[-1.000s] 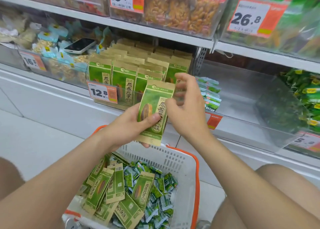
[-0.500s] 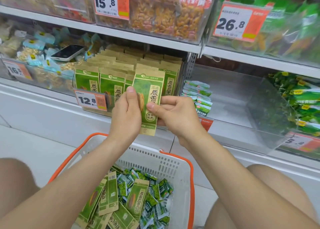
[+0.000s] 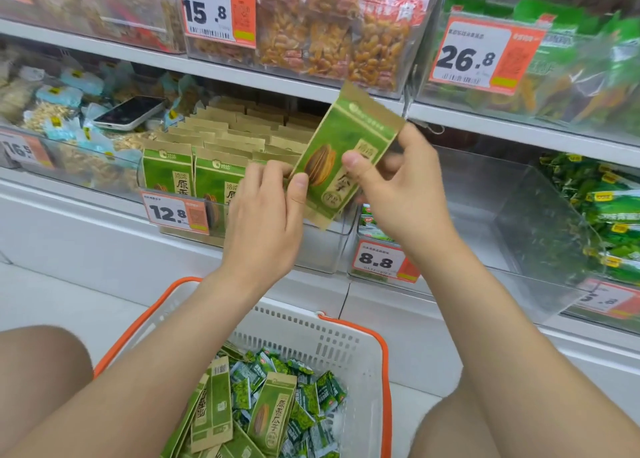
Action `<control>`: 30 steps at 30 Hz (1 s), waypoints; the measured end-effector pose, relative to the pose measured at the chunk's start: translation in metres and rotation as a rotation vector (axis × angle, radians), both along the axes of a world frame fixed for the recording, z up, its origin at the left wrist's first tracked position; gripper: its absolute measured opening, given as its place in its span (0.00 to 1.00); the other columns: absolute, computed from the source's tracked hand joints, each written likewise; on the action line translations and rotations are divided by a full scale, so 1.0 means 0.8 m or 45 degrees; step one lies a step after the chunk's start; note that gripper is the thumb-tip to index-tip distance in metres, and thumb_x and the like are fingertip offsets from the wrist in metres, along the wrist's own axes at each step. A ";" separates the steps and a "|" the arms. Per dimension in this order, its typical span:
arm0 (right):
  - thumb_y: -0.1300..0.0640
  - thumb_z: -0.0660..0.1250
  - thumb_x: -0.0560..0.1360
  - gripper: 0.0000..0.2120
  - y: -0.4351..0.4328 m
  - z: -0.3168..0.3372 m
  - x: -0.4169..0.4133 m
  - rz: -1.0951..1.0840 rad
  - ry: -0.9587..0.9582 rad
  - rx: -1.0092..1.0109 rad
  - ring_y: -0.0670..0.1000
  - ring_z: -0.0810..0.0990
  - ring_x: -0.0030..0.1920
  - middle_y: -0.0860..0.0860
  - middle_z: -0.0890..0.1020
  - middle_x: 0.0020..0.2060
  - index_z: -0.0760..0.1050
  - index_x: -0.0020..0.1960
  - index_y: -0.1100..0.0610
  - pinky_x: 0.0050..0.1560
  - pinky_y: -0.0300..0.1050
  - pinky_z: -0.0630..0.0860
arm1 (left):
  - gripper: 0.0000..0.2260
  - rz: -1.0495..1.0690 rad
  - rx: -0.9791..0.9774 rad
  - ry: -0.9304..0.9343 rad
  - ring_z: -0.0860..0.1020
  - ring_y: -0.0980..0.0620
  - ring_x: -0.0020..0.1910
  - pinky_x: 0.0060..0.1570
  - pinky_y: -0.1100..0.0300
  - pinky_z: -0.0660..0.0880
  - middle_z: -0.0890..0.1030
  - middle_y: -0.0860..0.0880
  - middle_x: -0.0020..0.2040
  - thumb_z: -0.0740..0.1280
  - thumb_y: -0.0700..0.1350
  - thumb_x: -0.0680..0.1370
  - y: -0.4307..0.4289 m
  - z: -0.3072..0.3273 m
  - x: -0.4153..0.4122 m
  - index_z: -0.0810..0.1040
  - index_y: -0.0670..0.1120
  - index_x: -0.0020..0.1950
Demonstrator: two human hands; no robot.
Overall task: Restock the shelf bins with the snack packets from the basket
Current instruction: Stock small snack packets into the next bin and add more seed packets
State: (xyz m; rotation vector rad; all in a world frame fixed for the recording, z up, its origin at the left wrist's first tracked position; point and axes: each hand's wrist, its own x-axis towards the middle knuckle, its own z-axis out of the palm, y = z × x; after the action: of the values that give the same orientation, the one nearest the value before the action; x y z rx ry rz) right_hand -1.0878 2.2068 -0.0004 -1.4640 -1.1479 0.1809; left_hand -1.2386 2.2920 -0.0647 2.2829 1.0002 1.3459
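Note:
Both hands hold one green-and-tan seed packet [image 3: 341, 153], tilted to the right, over the front right of the clear shelf bin [image 3: 322, 250] marked 12.8. My left hand [image 3: 266, 215] pinches its lower left edge. My right hand [image 3: 398, 187] pinches its right side, thumb on the front. Rows of the same packets [image 3: 221, 139] stand upright in that bin. Below, the white basket [image 3: 311, 333] with orange rim holds more long green packets [image 3: 273, 416] and several small green sachets [image 3: 304, 398].
A phone [image 3: 130, 112] lies on snack bags in the left bin. The clear bin [image 3: 485, 222] to the right, tagged 8.8, has a few green packs at its front left. Upper shelf bins carry 15.8 and 26.8 tags. My knees flank the basket.
The packet has risen from in front of the bin to above its front rows and tipped rightward. My right hand moved up along its right side; the view shifted closer to the shelf.

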 end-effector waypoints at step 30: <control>0.58 0.73 0.75 0.15 0.115 -0.011 0.035 -0.669 -1.109 -0.764 0.63 0.75 0.62 0.57 0.84 0.53 0.81 0.61 0.52 0.59 0.55 0.67 | 0.21 0.347 0.176 0.443 0.63 0.40 0.73 0.66 0.39 0.62 0.68 0.48 0.73 0.73 0.54 0.73 0.031 -0.008 0.009 0.74 0.55 0.65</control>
State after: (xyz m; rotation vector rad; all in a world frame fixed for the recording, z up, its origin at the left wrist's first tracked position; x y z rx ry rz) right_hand -1.0601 2.2992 -0.0091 -2.4547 -1.3824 -0.5850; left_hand -1.2314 2.3166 -0.0710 2.6215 1.4127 1.1657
